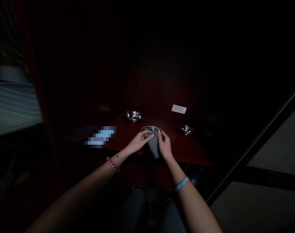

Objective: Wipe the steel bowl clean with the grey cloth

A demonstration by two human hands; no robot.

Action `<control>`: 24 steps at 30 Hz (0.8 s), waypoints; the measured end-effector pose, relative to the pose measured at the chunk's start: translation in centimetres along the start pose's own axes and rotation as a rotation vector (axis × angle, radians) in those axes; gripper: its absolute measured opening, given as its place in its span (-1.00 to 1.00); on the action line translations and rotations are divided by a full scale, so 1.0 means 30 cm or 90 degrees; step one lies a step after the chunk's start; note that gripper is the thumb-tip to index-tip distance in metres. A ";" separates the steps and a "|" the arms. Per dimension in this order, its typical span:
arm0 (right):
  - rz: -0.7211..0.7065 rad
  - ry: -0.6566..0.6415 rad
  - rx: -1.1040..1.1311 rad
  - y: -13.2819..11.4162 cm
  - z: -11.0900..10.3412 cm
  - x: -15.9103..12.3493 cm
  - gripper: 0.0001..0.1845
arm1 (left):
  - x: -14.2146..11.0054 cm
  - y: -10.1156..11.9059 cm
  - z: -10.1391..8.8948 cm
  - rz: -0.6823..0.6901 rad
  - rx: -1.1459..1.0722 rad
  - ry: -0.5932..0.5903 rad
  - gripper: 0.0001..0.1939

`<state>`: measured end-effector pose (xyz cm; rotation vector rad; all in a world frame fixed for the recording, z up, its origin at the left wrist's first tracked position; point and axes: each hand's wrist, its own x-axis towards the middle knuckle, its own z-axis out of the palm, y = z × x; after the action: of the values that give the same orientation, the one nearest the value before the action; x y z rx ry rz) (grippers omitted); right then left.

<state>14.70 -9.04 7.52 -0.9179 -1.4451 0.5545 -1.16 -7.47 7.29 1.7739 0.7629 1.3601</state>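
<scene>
Both hands meet over the near part of a dark red shelf (118, 137), holding a grey cloth (153, 147) between them. My left hand (141, 141) is closed on its upper left edge with thumb and fingers. On the upper right edge, my right hand (164, 145) pinches the same cloth. The lower end of the cloth hangs down to a point past the shelf's front edge. Just behind the hands stands a metal bowl (149, 128), its rim showing and the rest covered by the hands and cloth.
Two more metal bowls stand on the shelf, one at the back left (134, 116) and a smaller one at the right (185, 130). A white socket panel (179, 109) is on the back wall. A pixelated bright screen (100, 136) lies left. The surroundings are very dark.
</scene>
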 end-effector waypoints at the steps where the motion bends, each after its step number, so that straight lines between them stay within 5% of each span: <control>1: 0.004 -0.010 -0.007 0.002 -0.004 0.002 -0.49 | -0.002 0.001 -0.004 -0.006 -0.011 0.000 -0.59; 4: 0.022 -0.009 -0.015 0.012 -0.015 0.006 -0.48 | -0.004 0.009 -0.009 -0.017 -0.026 0.006 -0.61; 8: 0.003 0.097 -0.032 0.027 -0.037 0.015 -0.53 | 0.002 0.018 -0.012 -0.022 -0.027 0.034 -0.61; 14: -0.149 0.200 -0.124 -0.005 -0.073 0.016 -0.65 | 0.005 0.012 -0.025 -0.061 -0.095 0.105 -0.60; 20: -0.335 -0.033 -0.311 -0.051 -0.034 -0.028 -0.68 | -0.001 0.010 -0.033 -0.144 -0.174 0.178 -0.48; 24: -0.361 -0.122 -0.362 -0.036 0.001 -0.039 -0.56 | 0.000 0.013 -0.044 -0.134 -0.221 0.200 -0.45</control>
<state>14.33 -10.58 7.69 -0.8395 -1.9892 -0.2127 -2.43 -7.41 7.80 1.1943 0.7967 1.5390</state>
